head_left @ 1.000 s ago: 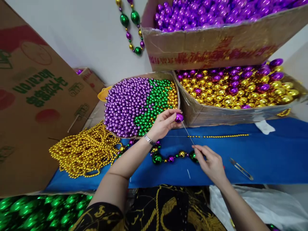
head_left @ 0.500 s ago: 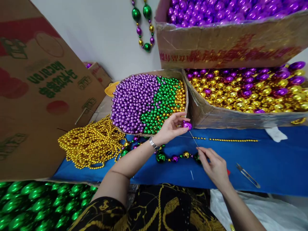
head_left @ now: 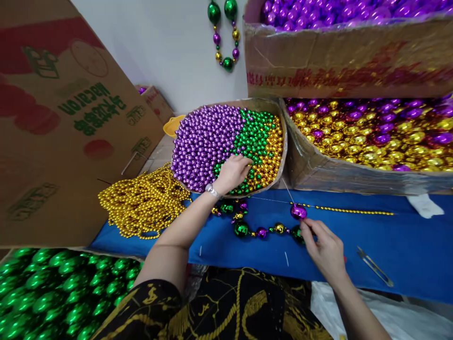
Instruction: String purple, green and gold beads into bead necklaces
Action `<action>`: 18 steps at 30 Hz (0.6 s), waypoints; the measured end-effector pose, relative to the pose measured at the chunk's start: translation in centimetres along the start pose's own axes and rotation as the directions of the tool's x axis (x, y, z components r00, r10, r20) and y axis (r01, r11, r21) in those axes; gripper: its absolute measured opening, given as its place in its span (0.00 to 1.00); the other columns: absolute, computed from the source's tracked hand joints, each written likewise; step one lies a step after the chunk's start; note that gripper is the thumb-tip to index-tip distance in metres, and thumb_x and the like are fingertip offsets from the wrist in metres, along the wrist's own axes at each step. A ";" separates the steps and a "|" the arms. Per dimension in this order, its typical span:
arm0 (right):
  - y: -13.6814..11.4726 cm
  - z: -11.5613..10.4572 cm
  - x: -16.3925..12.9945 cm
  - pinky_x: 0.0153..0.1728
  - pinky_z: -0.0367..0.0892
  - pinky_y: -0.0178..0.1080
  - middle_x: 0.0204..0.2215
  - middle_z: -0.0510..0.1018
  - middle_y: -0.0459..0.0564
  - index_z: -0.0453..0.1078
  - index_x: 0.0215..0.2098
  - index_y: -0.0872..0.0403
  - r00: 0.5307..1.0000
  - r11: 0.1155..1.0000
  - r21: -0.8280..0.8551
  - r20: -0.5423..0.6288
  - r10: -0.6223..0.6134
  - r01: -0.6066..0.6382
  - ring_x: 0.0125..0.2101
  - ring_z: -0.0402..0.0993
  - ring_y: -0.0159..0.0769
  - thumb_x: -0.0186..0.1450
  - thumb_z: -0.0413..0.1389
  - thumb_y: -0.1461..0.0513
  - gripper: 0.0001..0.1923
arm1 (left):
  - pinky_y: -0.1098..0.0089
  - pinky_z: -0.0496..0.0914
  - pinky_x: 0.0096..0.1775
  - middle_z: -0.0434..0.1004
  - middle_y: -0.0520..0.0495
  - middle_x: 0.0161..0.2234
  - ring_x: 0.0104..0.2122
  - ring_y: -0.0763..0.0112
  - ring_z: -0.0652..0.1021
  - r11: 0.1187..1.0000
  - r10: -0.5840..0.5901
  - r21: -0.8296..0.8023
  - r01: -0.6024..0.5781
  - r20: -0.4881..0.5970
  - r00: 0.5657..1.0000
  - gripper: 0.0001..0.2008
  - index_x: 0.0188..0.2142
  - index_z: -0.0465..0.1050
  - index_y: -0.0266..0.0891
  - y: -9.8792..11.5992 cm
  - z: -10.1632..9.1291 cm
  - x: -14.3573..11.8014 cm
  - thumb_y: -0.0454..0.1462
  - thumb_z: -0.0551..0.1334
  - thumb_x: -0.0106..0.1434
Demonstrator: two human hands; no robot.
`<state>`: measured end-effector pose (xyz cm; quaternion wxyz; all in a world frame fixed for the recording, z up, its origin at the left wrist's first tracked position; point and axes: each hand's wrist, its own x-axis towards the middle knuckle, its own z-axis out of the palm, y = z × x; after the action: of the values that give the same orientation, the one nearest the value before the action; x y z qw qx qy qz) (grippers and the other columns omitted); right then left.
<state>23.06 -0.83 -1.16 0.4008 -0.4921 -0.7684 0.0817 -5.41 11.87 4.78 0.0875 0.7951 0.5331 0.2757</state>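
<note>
My left hand (head_left: 232, 174), with a watch at the wrist, reaches into a box (head_left: 285, 141) of small purple, green and gold beads (head_left: 265, 163). Its fingers are drawn together over the green and gold ones; what they pinch is hidden. A thin needle (head_left: 288, 190) points up from my right hand (head_left: 323, 245), whose fingertips are closed at its lower end. One large purple bead (head_left: 298, 211) sits on the needle just above those fingertips. Below and to the left lies a partly strung necklace (head_left: 262, 233) of green, purple and gold beads.
Snips (head_left: 375, 267) lie right on the blue cloth (head_left: 354, 229), near a gold bead strand (head_left: 354, 209). Gold bead strings (head_left: 141, 205) are heaped left, beside a large carton (head_left: 46, 141). Boxes hold big purple beads (head_left: 318, 16), gold-purple beads (head_left: 357, 137) and green beads (head_left: 60, 293).
My left hand has let go of the large purple bead and moved left into the small beads. That bead now sits lower on the needle, against my right fingertips.
</note>
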 end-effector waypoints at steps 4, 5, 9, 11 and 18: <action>0.0 0.2 -0.1 0.34 0.70 0.34 0.31 0.78 0.47 0.71 0.41 0.53 1.000 1.000 -0.003 -0.004 -0.021 0.021 0.29 0.77 0.33 0.69 0.53 0.63 0.05 | 0.58 0.68 0.43 0.75 0.34 0.43 0.44 0.55 0.71 0.916 -0.056 0.401 0.011 0.102 0.993 0.13 0.44 0.75 0.32 -2.3 -0.4 1.2 0.31 0.53 0.67; 0.0 0.3 -0.1 0.34 0.70 0.33 0.31 0.78 0.47 0.71 0.41 0.53 1.000 1.000 -0.004 -0.004 -0.022 0.022 0.30 0.77 0.33 0.69 0.54 0.63 0.05 | 0.59 0.68 0.42 0.75 0.34 0.43 0.44 0.55 0.71 0.901 -0.061 0.434 0.009 0.105 0.993 0.13 0.45 0.74 0.32 -2.5 -0.3 1.2 0.30 0.52 0.67; -0.2 0.7 -0.2 0.34 0.70 0.33 0.31 0.78 0.48 0.71 0.42 0.53 1.000 1.000 0.011 -0.006 -0.028 0.028 0.30 0.77 0.32 0.69 0.54 0.64 0.05 | 0.59 0.69 0.44 0.75 0.35 0.42 0.43 0.58 0.72 0.938 -0.068 0.342 0.054 0.028 0.997 0.16 0.47 0.73 0.32 -2.9 0.4 0.9 0.26 0.52 0.64; -0.3 0.8 -0.2 0.34 0.70 0.33 0.31 0.78 0.47 0.71 0.42 0.54 0.999 0.999 0.023 0.002 -0.032 0.032 0.30 0.77 0.32 0.69 0.54 0.64 0.05 | 0.59 0.69 0.46 0.76 0.37 0.42 0.42 0.60 0.74 0.992 -0.106 0.068 0.110 -0.050 0.993 0.12 0.45 0.75 0.33 -2.7 0.7 0.6 0.28 0.56 0.64; -1.5 0.9 0.5 0.31 0.69 0.32 0.30 0.77 0.47 0.71 0.44 0.55 0.997 0.997 0.031 0.010 -0.077 0.077 0.27 0.75 0.30 0.69 0.54 0.66 0.06 | 0.69 0.73 0.44 0.80 0.44 0.39 0.38 0.72 0.78 0.119 -0.235 -0.956 0.267 0.234 0.943 0.10 0.37 0.78 0.36 2.1 1.4 -1.1 0.40 0.68 0.59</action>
<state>21.35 -0.90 -0.69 0.4067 -0.4554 -0.7879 0.0806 -3.26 10.22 4.17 0.6290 0.4522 0.3541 0.5239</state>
